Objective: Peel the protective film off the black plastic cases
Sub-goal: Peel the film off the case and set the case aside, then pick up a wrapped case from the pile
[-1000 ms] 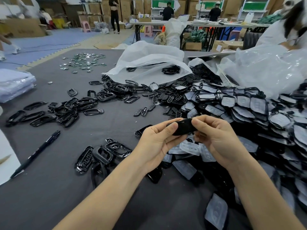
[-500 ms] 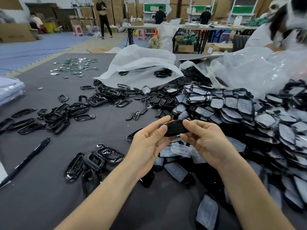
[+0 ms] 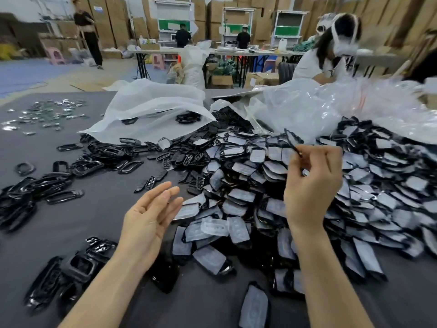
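Observation:
My left hand (image 3: 149, 218) hovers above the grey table (image 3: 99, 209) with its palm up, fingers apart and nothing in it. My right hand (image 3: 312, 185) is raised over a big pile of black plastic cases (image 3: 236, 195), most still with whitish film on them. Its thumb and fingers pinch a thin, clear strip of peeled film (image 3: 292, 142) that sticks up and to the left. The case I held a moment ago is in neither hand; I cannot tell where it lies. Bare glossy black cases (image 3: 78, 268) lie at the lower left.
Black frame parts (image 3: 47, 185) are scattered across the left of the table, small shiny pieces (image 3: 45, 114) at the far left. White and clear plastic bags (image 3: 151, 107) lie behind the pile. A person in white (image 3: 331, 50) sits at the far right; others stand by distant tables.
Both hands held one black case together; now they are apart. The left hand has let go and opened, and the right hand has lifted up and right with the film pinched.

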